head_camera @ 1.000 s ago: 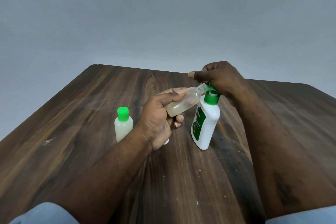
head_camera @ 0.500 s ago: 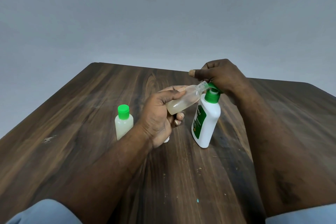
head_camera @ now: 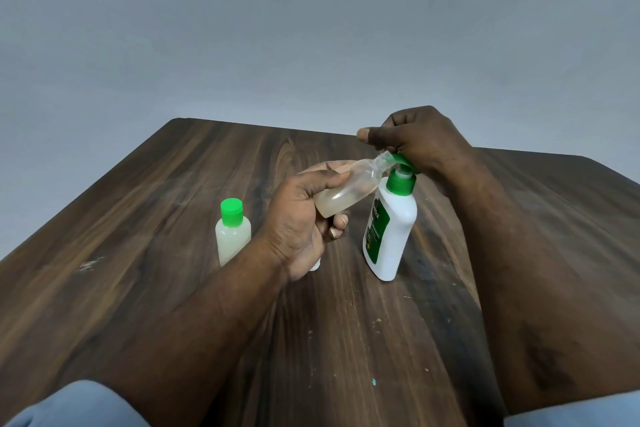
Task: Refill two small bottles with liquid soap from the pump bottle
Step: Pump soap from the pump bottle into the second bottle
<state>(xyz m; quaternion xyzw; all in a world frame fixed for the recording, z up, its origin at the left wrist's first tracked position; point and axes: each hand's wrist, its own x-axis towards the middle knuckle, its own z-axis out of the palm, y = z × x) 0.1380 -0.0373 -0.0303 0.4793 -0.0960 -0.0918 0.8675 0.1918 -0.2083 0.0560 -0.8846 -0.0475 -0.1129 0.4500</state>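
Step in hand: we judge this to be the filling of the second small bottle, since the capped small bottle (head_camera: 232, 232) already stands closed and looks full of pale soap.
Left hand (head_camera: 301, 218): it grips the open small bottle (head_camera: 346, 194) round its lower body, fingers and thumb wrapped about it.
Open small bottle: it is held above the tabletop (head_camera: 156, 218), tilted neck-up toward the right. Its mouth meets the spout of the green pump head (head_camera: 403, 161), and pale soap pools at its low end.
Right hand (head_camera: 419, 139): it sits on top of the pump head with the fingers curled down over it and the thumb stretched out to the left, above the small bottle's neck.
Pump bottle (head_camera: 389, 236): white with a green label, it stands on the tabletop, leaning a little, just right of the left hand.
Doing it well: we want the mouth kept snug under the spout. We press in slow, full strokes, so thick soap slides down the wall rather than blocking the neck.
Watch for: the pump bottle has no hand on its body, so we press straight down to avoid tipping it.
Unclear: a small white thing shows under the left hand, and we cannot tell what it is.
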